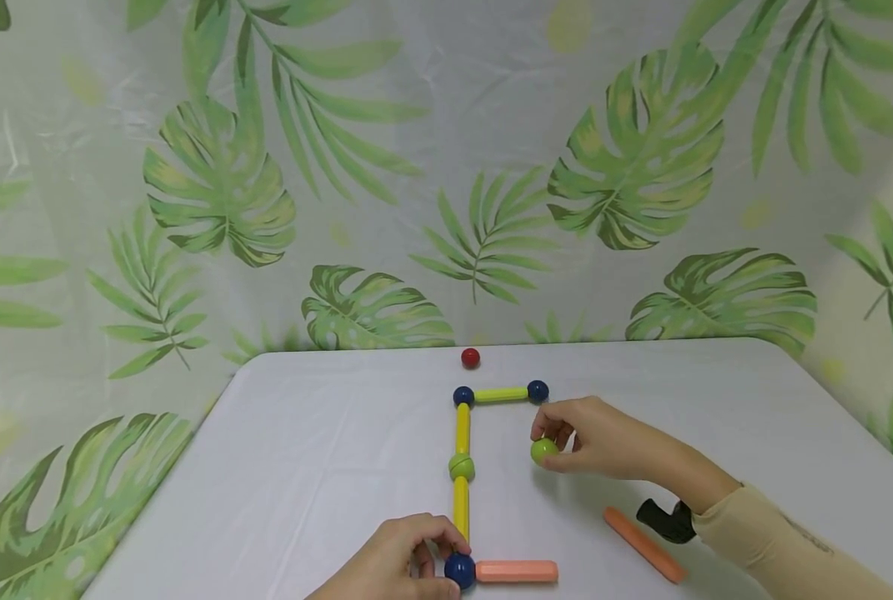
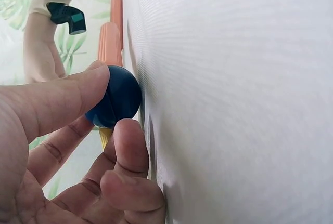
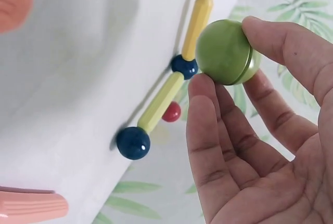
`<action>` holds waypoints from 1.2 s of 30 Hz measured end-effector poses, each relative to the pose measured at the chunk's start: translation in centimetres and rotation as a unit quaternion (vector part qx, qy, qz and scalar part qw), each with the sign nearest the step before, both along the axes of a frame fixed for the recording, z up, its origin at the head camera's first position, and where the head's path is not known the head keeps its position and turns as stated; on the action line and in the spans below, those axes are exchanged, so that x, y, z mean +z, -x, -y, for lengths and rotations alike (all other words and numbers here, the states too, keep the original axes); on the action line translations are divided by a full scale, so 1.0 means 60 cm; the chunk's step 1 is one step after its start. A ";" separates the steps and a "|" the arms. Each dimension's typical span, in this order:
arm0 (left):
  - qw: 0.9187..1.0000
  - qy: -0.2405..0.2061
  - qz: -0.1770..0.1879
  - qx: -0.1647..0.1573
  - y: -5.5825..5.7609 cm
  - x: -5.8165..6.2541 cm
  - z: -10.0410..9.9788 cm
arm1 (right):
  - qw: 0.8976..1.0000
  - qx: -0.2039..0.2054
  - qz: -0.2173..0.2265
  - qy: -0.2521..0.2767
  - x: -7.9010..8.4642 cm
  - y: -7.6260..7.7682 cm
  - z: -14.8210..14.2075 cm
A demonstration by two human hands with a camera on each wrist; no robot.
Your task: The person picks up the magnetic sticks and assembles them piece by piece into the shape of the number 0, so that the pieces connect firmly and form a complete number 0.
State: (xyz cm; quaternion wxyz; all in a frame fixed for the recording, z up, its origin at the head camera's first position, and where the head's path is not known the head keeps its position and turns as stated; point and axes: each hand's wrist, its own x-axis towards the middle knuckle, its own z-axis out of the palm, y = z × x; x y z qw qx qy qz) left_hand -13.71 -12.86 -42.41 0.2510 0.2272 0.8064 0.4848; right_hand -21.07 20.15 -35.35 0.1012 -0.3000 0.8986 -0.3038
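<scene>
My left hand (image 1: 408, 557) pinches a dark blue ball (image 1: 459, 570) between thumb and fingers at the near end of a chain of rods and balls. From that ball an orange rod (image 1: 517, 572) points right and a yellow rod (image 1: 461, 510) runs away from me to a green ball (image 1: 462, 467). A second yellow rod (image 1: 463, 428) leads on to a blue ball (image 1: 464, 397), then a yellow-green rod (image 1: 500, 394) and another blue ball (image 1: 538, 391). Held by thumb and fingertips of my right hand (image 1: 592, 437) is a loose green ball (image 3: 223, 52), above the table right of the chain.
A loose orange rod (image 1: 644, 544) lies at the right, below my right forearm. Near the back edge of the white table (image 1: 326, 467) sits a red ball (image 1: 470, 358). A leaf-patterned cloth (image 1: 484, 150) hangs behind. A black wrist camera (image 1: 667, 521) is on my right wrist.
</scene>
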 end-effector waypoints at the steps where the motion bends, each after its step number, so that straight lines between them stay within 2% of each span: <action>1: 1.000 0.000 0.000 0.000 0.000 0.000 0.000 | 1.000 0.004 0.003 0.004 -0.003 -0.003 -0.003; 7: 1.000 -0.003 -0.002 0.002 0.000 -0.002 0.000 | 0.999 0.019 0.030 0.028 -0.020 -0.023 -0.019; 14: 1.000 -0.007 -0.009 -0.002 -0.001 -0.003 0.001 | 0.997 0.014 0.071 0.035 -0.028 -0.051 -0.033; 27: 1.000 -0.014 -0.017 -0.006 -0.003 0.002 0.000 | 0.991 0.046 0.098 0.077 -0.056 -0.094 -0.057; 36: 0.999 -0.016 -0.026 -0.011 -0.004 0.005 0.001 | 0.989 0.055 0.120 0.073 -0.069 -0.113 -0.057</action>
